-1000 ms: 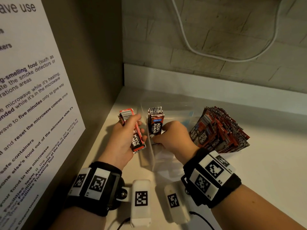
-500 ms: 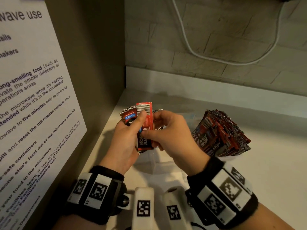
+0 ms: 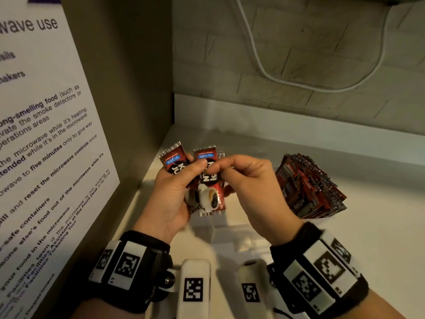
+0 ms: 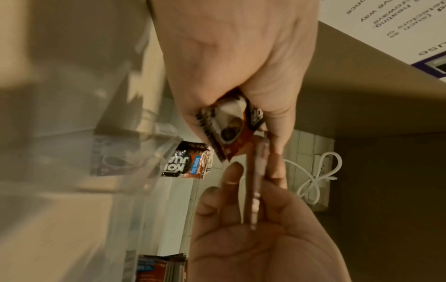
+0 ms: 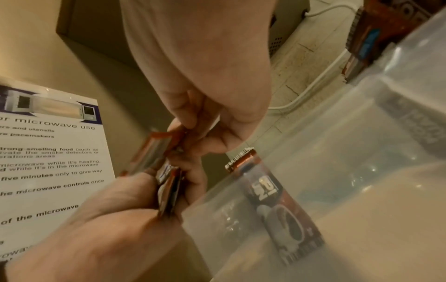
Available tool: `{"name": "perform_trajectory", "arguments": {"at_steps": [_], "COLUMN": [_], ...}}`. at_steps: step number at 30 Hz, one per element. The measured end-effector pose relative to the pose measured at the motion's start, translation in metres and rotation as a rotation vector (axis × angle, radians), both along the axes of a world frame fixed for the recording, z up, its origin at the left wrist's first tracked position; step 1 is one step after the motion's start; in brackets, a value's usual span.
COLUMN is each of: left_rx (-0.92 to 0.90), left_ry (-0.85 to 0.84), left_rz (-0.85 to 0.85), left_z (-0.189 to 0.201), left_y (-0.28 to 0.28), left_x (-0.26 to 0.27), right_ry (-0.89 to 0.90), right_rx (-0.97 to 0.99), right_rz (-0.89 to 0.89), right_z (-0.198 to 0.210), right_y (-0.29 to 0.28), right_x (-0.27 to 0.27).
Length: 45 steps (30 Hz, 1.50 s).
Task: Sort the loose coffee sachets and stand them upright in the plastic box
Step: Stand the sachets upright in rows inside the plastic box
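My left hand [image 3: 184,180] grips a small fan of red-and-black coffee sachets [image 3: 174,161] above the left end of the clear plastic box [image 3: 241,229]. My right hand [image 3: 218,168] pinches the front sachet [image 3: 210,199] of that fan by its upper part; its face with the coffee cup is towards me. In the left wrist view the pinched sachet [image 4: 255,181] shows edge-on between both hands. One sachet [image 5: 272,200] stands upright inside the box [image 5: 350,162] near the hands. A thick row of sachets [image 3: 308,187] leans at the box's right end.
A tall panel with a printed microwave notice [image 3: 46,134] closes off the left side. The white counter [image 3: 379,226] runs to the right, with a tiled wall and a white cable [image 3: 276,79] behind.
My right hand has left the box and come up to the left hand's stack. It has taken the front sachet, which now shows its cup face instead of its barcode side.
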<state>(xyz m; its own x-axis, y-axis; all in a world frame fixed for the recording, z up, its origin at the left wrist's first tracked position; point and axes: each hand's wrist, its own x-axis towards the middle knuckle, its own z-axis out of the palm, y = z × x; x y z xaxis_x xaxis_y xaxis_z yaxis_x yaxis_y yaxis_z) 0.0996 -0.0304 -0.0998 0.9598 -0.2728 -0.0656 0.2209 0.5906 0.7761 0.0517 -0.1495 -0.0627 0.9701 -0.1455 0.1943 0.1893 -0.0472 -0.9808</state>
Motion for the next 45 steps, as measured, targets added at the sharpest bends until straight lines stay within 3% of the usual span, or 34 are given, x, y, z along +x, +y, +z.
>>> {"name": "perform_trajectory", "arguments": {"at_steps": [5, 12, 18, 25, 31, 37, 45], "left_rx": [0.006, 0.122, 0.241, 0.274, 0.266, 0.249, 0.256], "left_ry": [-0.078, 0.141, 0.181, 0.165, 0.167, 0.158, 0.137], "left_rz": [0.064, 0.138, 0.078, 0.057, 0.074, 0.104, 0.070], "left_z": [-0.002, -0.013, -0.022, -0.023, -0.026, -0.027, -0.025], "left_y": [0.000, 0.003, -0.001, -0.005, -0.011, -0.015, -0.011], "left_x": [0.000, 0.011, 0.011, 0.009, 0.006, 0.007, 0.007], "right_ry": [0.076, 0.213, 0.460, 0.470, 0.542, 0.431, 0.429], "right_rx": [-0.023, 0.023, -0.057, -0.283, -0.551, -0.875, -0.933], "right_rz": [-0.015, -0.326, -0.274, -0.368, -0.217, -0.090, -0.078], "right_z": [-0.003, -0.009, -0.027, -0.049, -0.053, -0.045, -0.044], "right_y": [0.001, -0.027, -0.025, -0.017, -0.013, -0.006, -0.006], "right_x": [-0.001, 0.011, 0.017, 0.041, 0.041, 0.034, 0.035]}}
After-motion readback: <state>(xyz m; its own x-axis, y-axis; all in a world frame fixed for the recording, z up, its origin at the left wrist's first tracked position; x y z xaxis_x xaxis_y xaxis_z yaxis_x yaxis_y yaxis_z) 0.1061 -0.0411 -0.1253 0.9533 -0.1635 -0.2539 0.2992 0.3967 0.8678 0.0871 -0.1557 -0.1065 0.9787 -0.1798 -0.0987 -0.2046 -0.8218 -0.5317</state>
